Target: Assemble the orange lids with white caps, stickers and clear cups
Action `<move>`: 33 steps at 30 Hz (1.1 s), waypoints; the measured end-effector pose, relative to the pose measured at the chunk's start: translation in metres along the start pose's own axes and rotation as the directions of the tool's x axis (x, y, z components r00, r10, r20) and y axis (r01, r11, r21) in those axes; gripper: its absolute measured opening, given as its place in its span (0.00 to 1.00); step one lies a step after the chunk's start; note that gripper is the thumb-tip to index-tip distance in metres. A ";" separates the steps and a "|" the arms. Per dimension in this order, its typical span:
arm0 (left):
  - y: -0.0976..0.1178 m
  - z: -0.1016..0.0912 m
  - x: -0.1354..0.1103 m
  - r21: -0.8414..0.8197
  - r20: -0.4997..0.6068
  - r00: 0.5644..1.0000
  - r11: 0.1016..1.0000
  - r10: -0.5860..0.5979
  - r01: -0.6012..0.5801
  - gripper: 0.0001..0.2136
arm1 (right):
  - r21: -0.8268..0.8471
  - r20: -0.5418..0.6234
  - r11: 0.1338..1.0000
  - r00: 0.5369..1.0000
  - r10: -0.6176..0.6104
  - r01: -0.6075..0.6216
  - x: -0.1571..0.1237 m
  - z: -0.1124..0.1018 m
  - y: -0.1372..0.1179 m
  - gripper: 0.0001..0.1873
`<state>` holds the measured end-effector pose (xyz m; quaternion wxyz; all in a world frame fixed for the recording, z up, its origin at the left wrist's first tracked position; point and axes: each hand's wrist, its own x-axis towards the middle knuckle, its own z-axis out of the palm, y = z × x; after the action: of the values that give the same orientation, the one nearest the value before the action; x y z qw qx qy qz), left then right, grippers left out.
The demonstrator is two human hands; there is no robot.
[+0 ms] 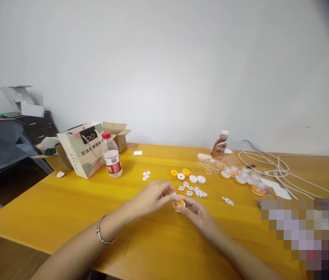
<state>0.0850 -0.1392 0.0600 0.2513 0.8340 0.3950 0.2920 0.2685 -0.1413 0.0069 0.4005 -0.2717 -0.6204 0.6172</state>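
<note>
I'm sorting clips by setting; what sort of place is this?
Probably a workroom or office: small white plastic parts and loose white cables lie on a yellowish table by a plain wall.

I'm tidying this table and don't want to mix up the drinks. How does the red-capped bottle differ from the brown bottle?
The red-capped bottle is clear, while the brown bottle looks dark.
The red-capped bottle's cap is red; the brown bottle's is pale.
The red-capped bottle looks taller in the picture than the brown bottle.
Both are capped and stand on the table.
</note>
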 end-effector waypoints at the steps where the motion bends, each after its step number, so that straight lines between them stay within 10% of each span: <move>1: -0.001 0.001 0.000 0.002 0.017 1.000 1.000 0.007 -0.007 0.10 | -0.005 0.013 1.000 1.000 0.008 -0.008 0.000 0.000 0.001 0.13; 7: -0.010 -0.009 0.004 -0.245 0.177 0.974 0.965 0.144 -0.098 0.12 | -0.062 0.036 0.998 0.999 0.018 -0.016 -0.001 -0.002 0.004 0.14; 14: 0.000 0.005 -0.004 0.020 0.093 0.994 0.998 -0.057 0.055 0.15 | -0.510 -0.099 0.829 0.942 -0.321 0.229 -0.006 -0.002 0.000 0.17; 24: 0.001 -0.004 -0.005 -0.016 0.199 0.929 0.949 0.313 -0.316 0.11 | 0.219 0.107 0.962 0.985 0.139 -0.160 -0.003 -0.006 -0.003 0.15; 33: 0.001 0.037 -0.008 0.055 -0.165 0.986 0.998 -0.025 0.035 0.11 | -0.499 -0.098 0.838 0.946 -0.309 0.222 -0.015 0.007 0.008 0.19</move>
<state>0.1066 -0.1531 0.0322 0.1980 0.8079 0.4353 0.3445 0.2699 -0.1569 -0.0026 0.4547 -0.3266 -0.7484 0.3556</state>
